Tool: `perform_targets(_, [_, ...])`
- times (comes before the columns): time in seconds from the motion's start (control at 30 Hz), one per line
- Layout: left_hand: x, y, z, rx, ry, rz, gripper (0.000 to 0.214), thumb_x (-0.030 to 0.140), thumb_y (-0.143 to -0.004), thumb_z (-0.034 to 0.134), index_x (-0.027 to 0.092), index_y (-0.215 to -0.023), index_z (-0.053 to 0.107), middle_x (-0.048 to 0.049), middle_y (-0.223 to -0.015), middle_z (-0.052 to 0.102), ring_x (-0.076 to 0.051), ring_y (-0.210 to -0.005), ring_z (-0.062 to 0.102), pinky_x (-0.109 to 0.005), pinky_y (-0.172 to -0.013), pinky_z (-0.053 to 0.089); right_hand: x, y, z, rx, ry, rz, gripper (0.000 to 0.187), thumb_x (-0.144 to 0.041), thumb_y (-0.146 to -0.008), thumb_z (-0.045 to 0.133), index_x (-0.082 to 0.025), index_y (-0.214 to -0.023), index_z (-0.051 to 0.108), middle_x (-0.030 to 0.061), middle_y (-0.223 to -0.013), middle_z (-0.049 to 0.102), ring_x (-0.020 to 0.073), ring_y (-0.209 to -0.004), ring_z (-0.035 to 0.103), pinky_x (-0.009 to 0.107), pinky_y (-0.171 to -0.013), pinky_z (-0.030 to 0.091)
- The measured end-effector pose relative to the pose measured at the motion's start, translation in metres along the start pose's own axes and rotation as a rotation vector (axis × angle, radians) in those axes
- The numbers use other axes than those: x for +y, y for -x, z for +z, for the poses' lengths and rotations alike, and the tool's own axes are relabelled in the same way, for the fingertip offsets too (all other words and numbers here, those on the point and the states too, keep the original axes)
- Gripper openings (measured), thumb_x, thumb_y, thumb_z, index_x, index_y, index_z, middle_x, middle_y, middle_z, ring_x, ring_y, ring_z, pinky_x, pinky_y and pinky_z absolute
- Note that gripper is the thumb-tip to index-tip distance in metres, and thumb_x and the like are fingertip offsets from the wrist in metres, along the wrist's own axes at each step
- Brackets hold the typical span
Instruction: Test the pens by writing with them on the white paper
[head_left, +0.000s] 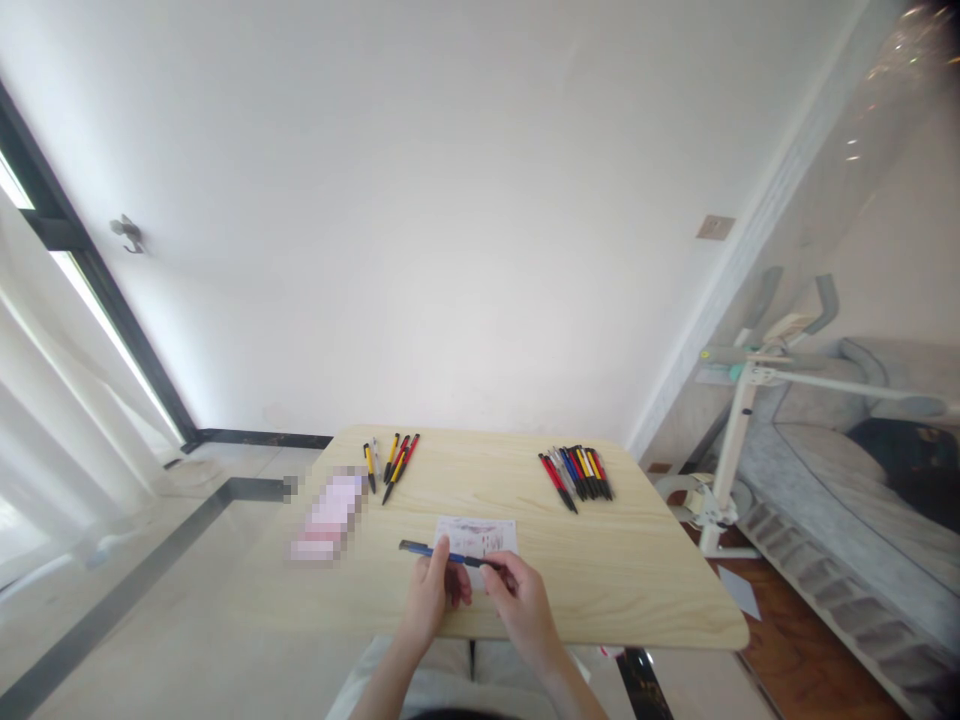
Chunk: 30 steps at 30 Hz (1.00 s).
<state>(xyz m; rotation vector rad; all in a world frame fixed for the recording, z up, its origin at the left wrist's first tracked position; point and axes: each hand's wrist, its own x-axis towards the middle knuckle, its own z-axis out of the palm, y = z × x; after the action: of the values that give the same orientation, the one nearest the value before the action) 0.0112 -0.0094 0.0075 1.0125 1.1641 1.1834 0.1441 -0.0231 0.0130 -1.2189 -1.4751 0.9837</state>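
Observation:
Both hands hold one blue pen with a black tip end, level above the table's near side. My left hand is closed round its barrel, thumb on top. At the black end, the fingers of my right hand pinch the pen. Under it lies a white paper with scribbles and marks, partly covered by the hands. Farther back on the left rest several yellow, red and white pens. A row of several pens in red, blue, yellow and white lies on the right.
The light wooden table has rounded corners and stands before a white wall. A blurred-out pinkish object lies at its left. To the right are an exercise bike and a grey sofa; a white curtain hangs left.

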Motion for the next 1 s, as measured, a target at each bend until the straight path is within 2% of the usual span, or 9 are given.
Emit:
perform_targets(0.23, [0.0013, 0.001, 0.0006, 0.001, -0.007, 0.005, 0.064, 0.055, -0.078, 0.03, 0.012, -0.038, 0.057, -0.0077, -0.035, 0.054, -0.012, -0.033, 0.046, -0.023, -0.039, 0.032, -0.0035, 0.0015, 0.0004, -0.024, 0.052, 0.041, 0.039, -0.043, -0.083, 0.041, -0.015, -0.061, 0.056, -0.0024, -0.046, 0.047, 0.0087, -0.042, 0.041, 0.019, -0.041, 0.03])
perform_targets(0.33, [0.0017, 0.0014, 0.0006, -0.001, 0.009, 0.008, 0.064, 0.055, -0.078, 0.031, 0.012, -0.038, 0.057, -0.0077, -0.035, 0.054, -0.012, -0.033, 0.046, -0.023, -0.038, 0.032, -0.0043, 0.002, -0.0007, -0.026, 0.072, -0.002, 0.035, -0.04, -0.082, 0.043, -0.015, -0.064, 0.057, -0.0017, -0.049, 0.049, 0.0098, -0.045, 0.043, 0.02, -0.043, 0.031])
perform_targets(0.47, [0.0021, 0.0015, 0.0003, 0.0, 0.036, 0.014, 0.063, 0.055, -0.077, 0.032, 0.012, -0.039, 0.058, -0.0075, -0.035, 0.054, -0.012, -0.034, 0.046, -0.023, -0.038, 0.033, -0.0052, 0.0027, -0.0026, -0.012, 0.085, -0.063, 0.024, -0.035, -0.079, 0.049, -0.016, -0.08, 0.063, 0.0013, -0.059, 0.058, 0.0126, -0.052, 0.048, 0.021, -0.048, 0.035])
perform_targets(0.57, [0.0026, 0.0018, 0.0003, 0.01, 0.046, 0.02, 0.062, 0.054, -0.077, 0.033, 0.012, -0.039, 0.058, -0.0073, -0.035, 0.054, -0.012, -0.033, 0.046, -0.023, -0.038, 0.033, -0.0047, 0.0024, -0.0024, 0.01, 0.084, -0.075, 0.023, -0.034, -0.077, 0.052, -0.016, -0.086, 0.063, 0.0024, -0.064, 0.06, 0.0128, -0.053, 0.047, 0.021, -0.048, 0.036])
perform_targets(0.73, [0.0028, 0.0021, 0.0002, -0.004, 0.056, 0.009, 0.061, 0.054, -0.077, 0.034, 0.012, -0.039, 0.058, -0.0073, -0.035, 0.054, -0.012, -0.034, 0.047, -0.023, -0.038, 0.033, -0.0008, 0.0013, 0.0003, 0.028, 0.045, -0.021, 0.028, -0.04, -0.074, 0.054, -0.015, -0.084, 0.062, 0.0, -0.058, 0.055, 0.0103, -0.046, 0.041, 0.02, -0.042, 0.032])
perform_targets(0.9, [0.0018, 0.0019, 0.0003, 0.007, 0.047, 0.009, 0.062, 0.053, -0.078, 0.033, 0.012, -0.04, 0.058, -0.0077, -0.035, 0.054, -0.013, -0.033, 0.047, -0.023, -0.038, 0.033, -0.0007, 0.0027, -0.0001, -0.005, 0.053, 0.003, 0.035, -0.042, -0.082, 0.044, -0.015, -0.063, 0.056, -0.0017, -0.049, 0.049, 0.0099, -0.045, 0.043, 0.019, -0.043, 0.03])
perform_targets(1.0, [0.0009, 0.0015, 0.0, 0.01, 0.04, 0.007, 0.062, 0.053, -0.078, 0.032, 0.012, -0.04, 0.058, -0.0078, -0.036, 0.055, -0.012, -0.034, 0.047, -0.023, -0.039, 0.033, -0.0016, 0.0039, -0.001, -0.009, 0.069, -0.013, 0.033, -0.039, -0.082, 0.045, -0.015, -0.063, 0.056, -0.0013, -0.05, 0.05, 0.0104, -0.047, 0.045, 0.019, -0.044, 0.031])
